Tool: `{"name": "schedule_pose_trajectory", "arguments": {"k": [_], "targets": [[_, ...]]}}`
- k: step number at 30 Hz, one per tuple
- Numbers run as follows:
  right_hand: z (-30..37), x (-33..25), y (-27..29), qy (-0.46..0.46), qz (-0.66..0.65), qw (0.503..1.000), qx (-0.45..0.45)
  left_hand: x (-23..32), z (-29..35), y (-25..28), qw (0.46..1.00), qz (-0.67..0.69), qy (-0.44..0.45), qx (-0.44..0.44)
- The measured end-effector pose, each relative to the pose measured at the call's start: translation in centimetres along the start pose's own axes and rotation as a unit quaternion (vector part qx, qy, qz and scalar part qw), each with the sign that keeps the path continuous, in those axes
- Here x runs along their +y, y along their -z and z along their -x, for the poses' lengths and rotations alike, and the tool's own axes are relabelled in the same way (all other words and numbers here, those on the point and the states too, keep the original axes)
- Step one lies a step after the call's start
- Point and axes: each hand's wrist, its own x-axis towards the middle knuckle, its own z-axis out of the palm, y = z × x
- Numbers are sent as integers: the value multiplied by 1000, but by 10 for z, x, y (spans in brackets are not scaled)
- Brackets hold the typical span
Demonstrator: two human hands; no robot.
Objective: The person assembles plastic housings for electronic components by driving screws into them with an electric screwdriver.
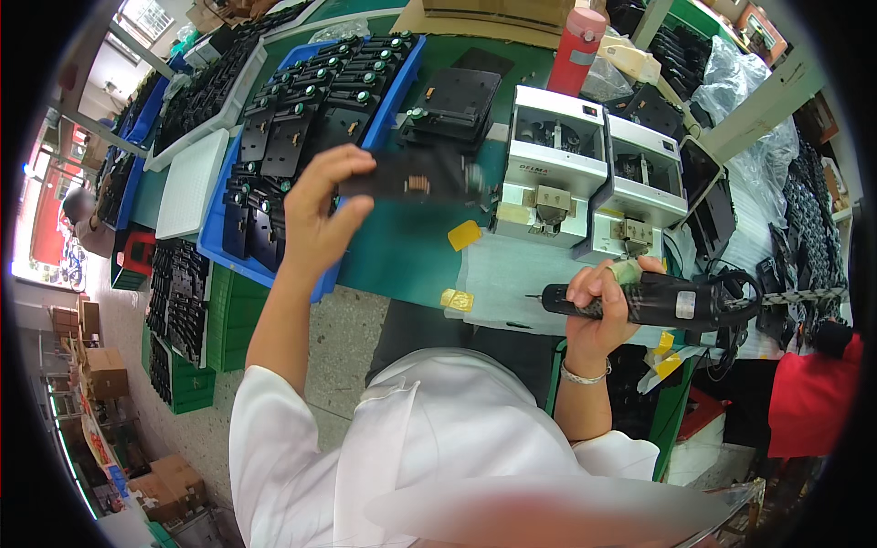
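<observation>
Between the thumb and fingers of my left hand (327, 205) is a flat black plastic part (393, 178), blurred by motion, with a small copper-coloured piece on it. It hangs over the green bench, right of the blue tray (206, 239). My right hand (603, 306) is wrapped round a black electric screwdriver (671, 304), its thin bit pointing left and its cord leaving to the right. Two white screw feeders (555, 137) (645, 173) stand beyond that hand. Similar black parts (315, 105) fill the blue tray in rows.
A stack of black parts (455, 99) lies behind the held one. The red bottle (577, 53) stands at the back. Yellow tape pieces (464, 235) stick to the bench mat. Green crates (234, 310) sit at the left, and a grey post (758, 119) rises at the right.
</observation>
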Motion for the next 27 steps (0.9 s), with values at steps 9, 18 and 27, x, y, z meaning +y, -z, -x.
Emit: {"name": "schedule_pose_trajectory", "arguments": {"k": [9, 18, 27], "targets": [[7, 3, 1, -9, -15, 1000, 6, -43, -98, -28, 886, 358, 239, 173], [3, 5, 19, -12, 18, 999, 29, -77, -79, -69, 833, 404, 353, 136], [3, 12, 21, -26, 21, 999, 30, -84, -63, -82, 832, 364, 407, 100]]}}
